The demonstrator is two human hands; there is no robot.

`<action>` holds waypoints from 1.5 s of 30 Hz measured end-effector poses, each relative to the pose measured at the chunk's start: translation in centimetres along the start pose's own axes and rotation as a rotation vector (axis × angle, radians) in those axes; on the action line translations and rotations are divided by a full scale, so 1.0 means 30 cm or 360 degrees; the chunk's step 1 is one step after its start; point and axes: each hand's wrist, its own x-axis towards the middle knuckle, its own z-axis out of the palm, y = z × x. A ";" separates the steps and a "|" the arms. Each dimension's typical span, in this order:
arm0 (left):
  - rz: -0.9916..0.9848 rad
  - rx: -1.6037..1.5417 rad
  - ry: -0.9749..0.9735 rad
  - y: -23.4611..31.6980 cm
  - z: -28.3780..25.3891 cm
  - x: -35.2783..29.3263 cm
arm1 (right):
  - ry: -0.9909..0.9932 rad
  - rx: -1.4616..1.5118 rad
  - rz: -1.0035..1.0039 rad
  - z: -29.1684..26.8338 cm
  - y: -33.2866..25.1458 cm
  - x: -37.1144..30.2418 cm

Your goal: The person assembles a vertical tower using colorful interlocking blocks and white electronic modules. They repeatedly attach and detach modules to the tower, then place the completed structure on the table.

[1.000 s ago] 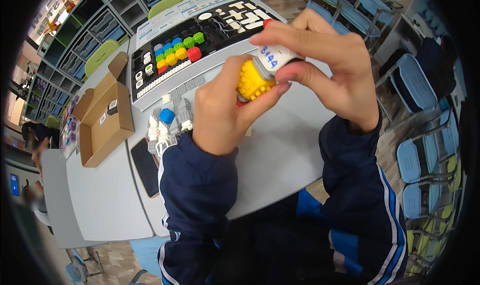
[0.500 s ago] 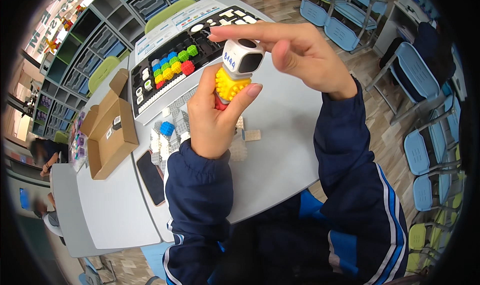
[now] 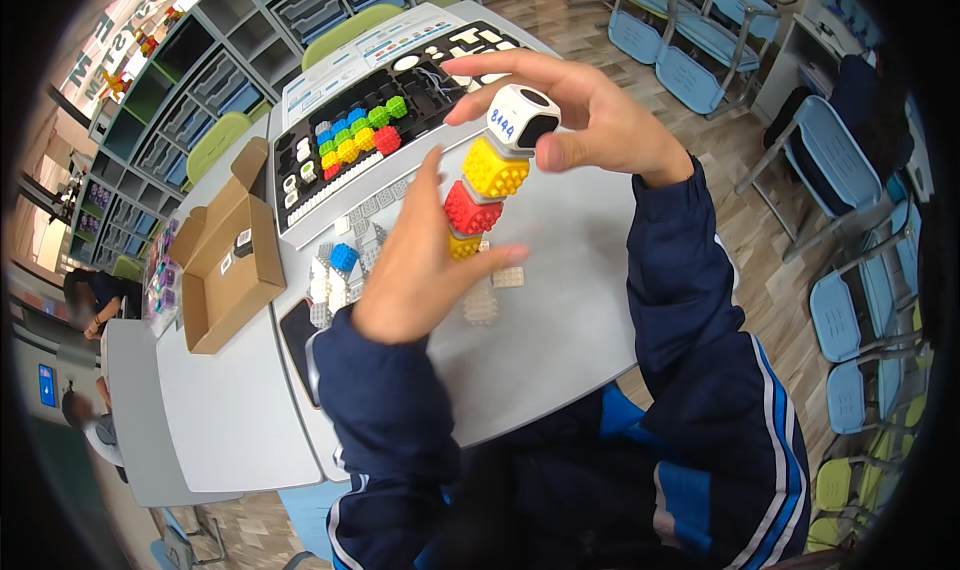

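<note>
A stack of studded blocks stands between my hands: a white cube with black faces and handwritten marks on top, then a yellow block, a red block and another yellow block below. My right hand is at the white cube, its thumb against the right side and its fingers reaching behind. My left hand is open beside the lower blocks, thumb and fingers apart, and partly hides them. Beyond it on the table lie pale grey pieces and a blue block.
A black tray of coloured blocks and white parts lies at the back. Left of it are an open cardboard box and a dark phone. Blue chairs stand at right; people are at far left.
My left hand has loosened from the stack and opened, baring the red and lower yellow blocks. The stack has shifted right, and my right hand's thumb has come down against the white cube.
</note>
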 end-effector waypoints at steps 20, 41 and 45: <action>-0.0495 -0.0502 -0.1024 -0.210 -0.233 -0.130 | 0.0109 0.0510 0.0175 0.047 0.213 0.032; 0.0229 -0.0249 -0.0435 -0.288 0.211 -0.061 | 0.0622 0.0399 0.0118 0.157 0.214 0.070; 0.0083 -0.0588 -0.0341 -0.382 0.331 -0.046 | 0.0858 0.0361 0.0036 0.179 0.226 0.071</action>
